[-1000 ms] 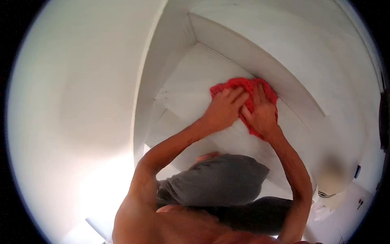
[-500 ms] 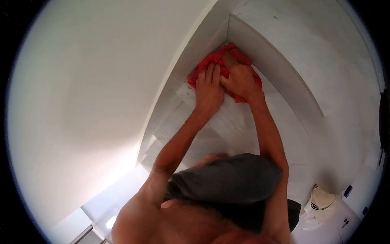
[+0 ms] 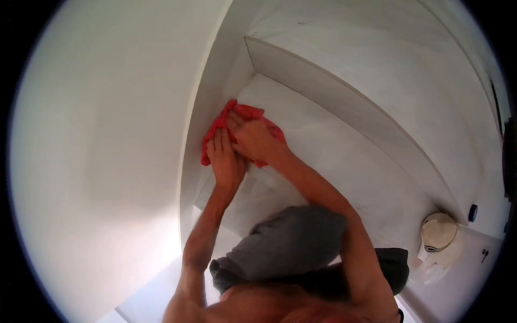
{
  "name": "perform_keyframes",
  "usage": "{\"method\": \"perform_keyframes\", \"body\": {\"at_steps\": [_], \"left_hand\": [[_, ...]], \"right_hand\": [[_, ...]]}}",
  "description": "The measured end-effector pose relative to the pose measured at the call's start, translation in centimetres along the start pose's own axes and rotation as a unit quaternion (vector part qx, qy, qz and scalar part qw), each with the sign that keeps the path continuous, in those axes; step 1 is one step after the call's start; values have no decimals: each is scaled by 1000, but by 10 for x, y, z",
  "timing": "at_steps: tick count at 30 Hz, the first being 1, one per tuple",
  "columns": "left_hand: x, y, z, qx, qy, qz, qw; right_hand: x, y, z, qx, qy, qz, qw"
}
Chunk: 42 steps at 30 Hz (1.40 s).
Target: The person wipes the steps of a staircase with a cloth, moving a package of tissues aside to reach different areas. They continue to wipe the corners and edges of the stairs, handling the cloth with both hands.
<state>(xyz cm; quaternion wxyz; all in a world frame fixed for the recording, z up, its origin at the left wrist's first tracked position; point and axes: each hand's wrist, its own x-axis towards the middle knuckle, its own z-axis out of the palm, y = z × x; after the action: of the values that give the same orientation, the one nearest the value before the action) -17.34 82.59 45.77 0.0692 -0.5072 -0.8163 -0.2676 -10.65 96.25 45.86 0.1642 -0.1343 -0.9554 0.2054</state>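
A crumpled red cloth [image 3: 249, 111] lies on the pale floor [image 3: 328, 156], right against the foot of the left wall. My left hand [image 3: 227, 166] grips its near left part, fingers close together over the fabric. Just beside it, my right hand [image 3: 258, 140] presses down from the right, its fingers bent into the cloth and partly hidden by folds. Both hands touch the floor area only through the cloth, as far as I can see. My two thumbs are close together, and the left one is mostly covered.
A tall white wall [image 3: 118, 107] rises on my left. A low raised ledge [image 3: 334, 91] crosses beyond the floor. My grey-clad knee [image 3: 296, 237] is below my arms. At right are a cream hat-like item [image 3: 439, 231], a whitish bag [image 3: 431, 269] and a small dark object [image 3: 473, 213].
Both hands have drawn the red cloth back from the far corner, toward me and along the left wall. The corner's floor is uncovered. My view has turned somewhat.
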Motion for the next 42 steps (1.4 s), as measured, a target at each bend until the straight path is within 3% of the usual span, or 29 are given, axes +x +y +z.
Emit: {"method": "perform_keyframes", "body": {"at_steps": [8, 10, 12, 14, 16, 19, 22, 24, 26, 28, 31, 34, 40, 42], "left_hand": [[81, 48, 65, 21, 22, 46, 998], [86, 67, 81, -22, 9, 44, 999], [70, 86, 64, -118, -105, 18, 987], [22, 88, 81, -96, 5, 94, 991], [-20, 99, 82, -110, -69, 141, 982], [-52, 110, 38, -182, -100, 165, 964], [-46, 88, 13, -257, -138, 167, 942], [-38, 59, 7, -292, -82, 101, 948], [-31, 37, -5, -352, -4, -69, 934], [-23, 19, -25, -501, 6, -358, 787], [-22, -26, -43, -440, -18, -434, 786], [-27, -43, -31, -480, -36, -471, 739], [-12, -31, -13, -446, -40, -487, 750], [-7, -28, -16, -331, -69, -434, 835]], "right_hand": [[8, 70, -52, -50, -16, 186, 981], [-12, 92, -57, -28, 91, 124, 988], [-36, 77, -90, -22, -5, 162, 986], [-80, 77, -81, -48, 51, 58, 996], [-121, 73, -97, -15, -26, 41, 999], [-164, 50, -120, -7, -86, 54, 995], [-157, 32, -110, -24, -60, 61, 996], [-128, 22, -90, -36, -77, 67, 994], [-95, 13, -79, -59, -117, 95, 987], [-84, 24, -76, -32, -105, 56, 992], [-96, 39, -82, -12, -89, 17, 996], [-114, 45, -88, -17, -55, -23, 998], [-121, 48, -93, -16, -66, -4, 998], [-126, 48, -94, -23, -52, -5, 998]]}}
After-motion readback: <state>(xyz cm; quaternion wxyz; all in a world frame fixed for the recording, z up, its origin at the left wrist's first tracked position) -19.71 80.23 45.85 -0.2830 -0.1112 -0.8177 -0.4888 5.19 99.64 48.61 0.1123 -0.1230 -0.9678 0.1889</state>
